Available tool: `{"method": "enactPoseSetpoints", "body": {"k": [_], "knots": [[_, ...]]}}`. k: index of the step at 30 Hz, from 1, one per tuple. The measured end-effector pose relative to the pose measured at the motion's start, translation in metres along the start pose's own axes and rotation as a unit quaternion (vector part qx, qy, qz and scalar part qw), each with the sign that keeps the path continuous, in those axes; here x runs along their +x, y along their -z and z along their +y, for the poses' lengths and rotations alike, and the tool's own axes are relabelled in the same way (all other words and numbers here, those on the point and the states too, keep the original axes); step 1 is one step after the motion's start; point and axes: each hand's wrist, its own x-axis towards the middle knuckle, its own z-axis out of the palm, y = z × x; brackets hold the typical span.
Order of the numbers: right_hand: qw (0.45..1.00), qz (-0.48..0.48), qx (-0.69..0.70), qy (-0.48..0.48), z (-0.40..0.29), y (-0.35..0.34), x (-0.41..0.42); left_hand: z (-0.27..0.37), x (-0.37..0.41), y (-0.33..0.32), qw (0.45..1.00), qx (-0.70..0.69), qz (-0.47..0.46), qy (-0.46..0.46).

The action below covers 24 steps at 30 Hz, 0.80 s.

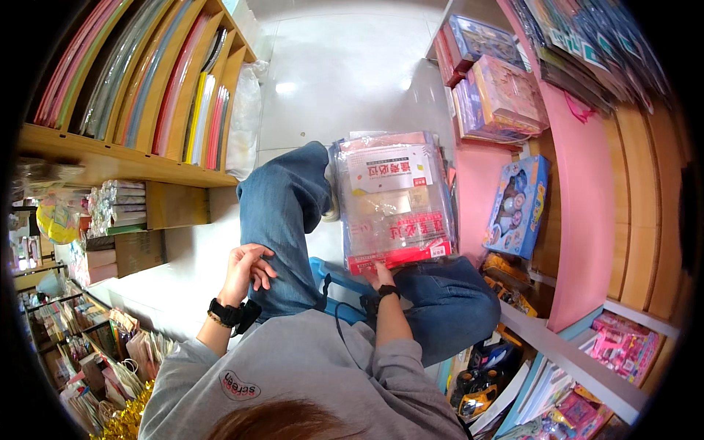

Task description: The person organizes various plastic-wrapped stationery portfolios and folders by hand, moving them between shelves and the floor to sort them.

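Note:
My left hand rests over my left leg in blue jeans, its fingers loosely curled and slightly apart, with nothing in them. At the near edge of a stack of clear plastic packets, my right hand holds the top packet; some of its fingers are hidden. This packet has a red band along its near end and bears printed writing. The stack lies in front of me, between my left leg and the pink shelf unit. Below it shows part of a light-blue plastic stool.
A wooden rack of upright paper sheets or folders stands at the left. On the right, a pink shelf unit holds a blue boxed toy and stacked boxes. Paper bags fill the lower left. Pale floor tiles stretch ahead.

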Motion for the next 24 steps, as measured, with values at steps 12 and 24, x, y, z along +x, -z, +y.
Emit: {"method": "enactPoseSetpoints", "body": {"k": [12, 24], "knots": [[0.983, 0.053, -0.174, 0.028, -0.035, -0.025, -0.051, 0.003, 0.002, -0.006, 1.0, 0.004, -0.021, -0.012], [0.866, -0.112, 0.069, 0.482, -0.129, -0.108, -0.28, -0.008, 0.014, -0.113, 0.912, -0.228, -0.304, 0.154]]}}
